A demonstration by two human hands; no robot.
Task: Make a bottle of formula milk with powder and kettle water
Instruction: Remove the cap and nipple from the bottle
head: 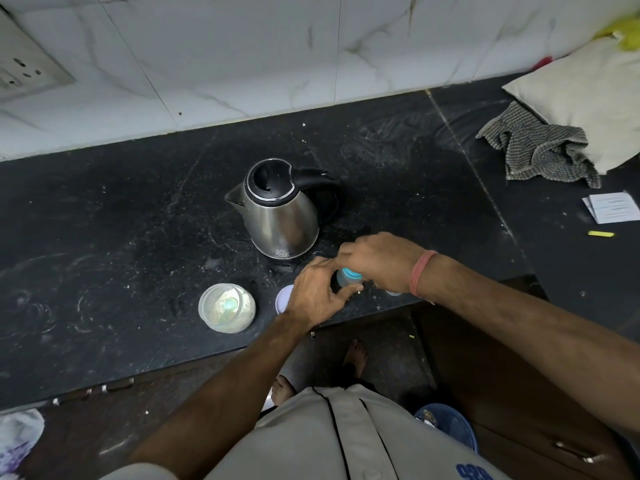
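Note:
A small baby bottle with a blue collar [349, 277] stands near the front edge of the black counter [121, 244]. My left hand [317, 292] wraps around its body from the left. My right hand [375, 259] covers its top from the right, fingers closed on the blue collar; the bottle's mouth is hidden. A steel kettle [278, 211] with a black lid stands just behind the hands, spout pointing left. An open round tub of pale powder [227, 308] sits to the left. Its white lid [284, 298] lies flat beside my left wrist.
A checked cloth [540, 148] and a white pillow-like bag [588, 95] lie at the back right. Folded papers [613, 207] and a yellow stick [601, 233] lie at the far right. A wall socket [20, 71] is top left. A blue bucket [446, 424] stands on the floor.

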